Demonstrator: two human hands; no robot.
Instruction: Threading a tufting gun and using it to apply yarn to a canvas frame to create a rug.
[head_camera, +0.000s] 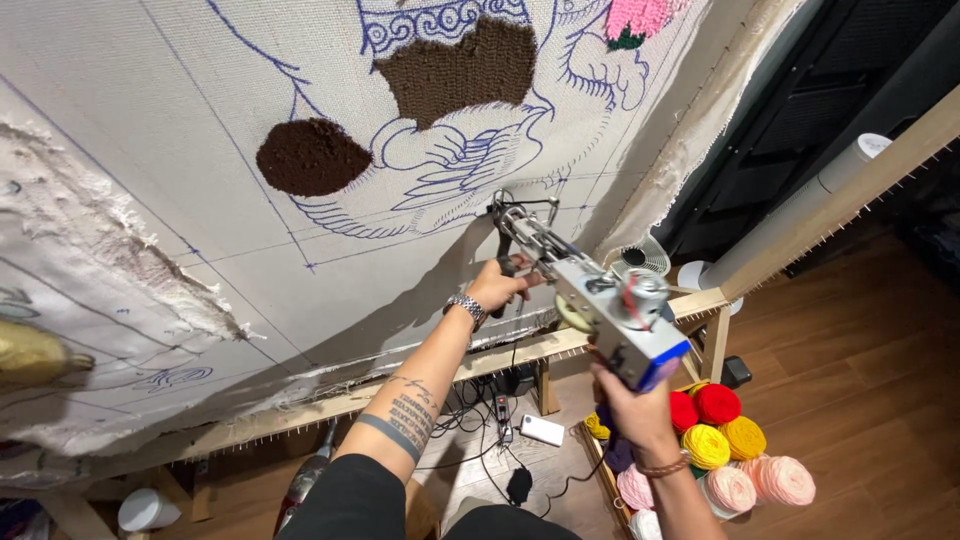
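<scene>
Currently we grip the heavy, rigid tufting gun (590, 290): left hand (497, 285) closed on front handle, right hand (632, 408) wrapped round rear grip.

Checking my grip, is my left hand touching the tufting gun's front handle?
Touching. The head view shows the left hand wrapped around the front handle of the tufting gun.

Wooden frame rail (520, 352) beneath stretched cloth (200, 150)
</scene>
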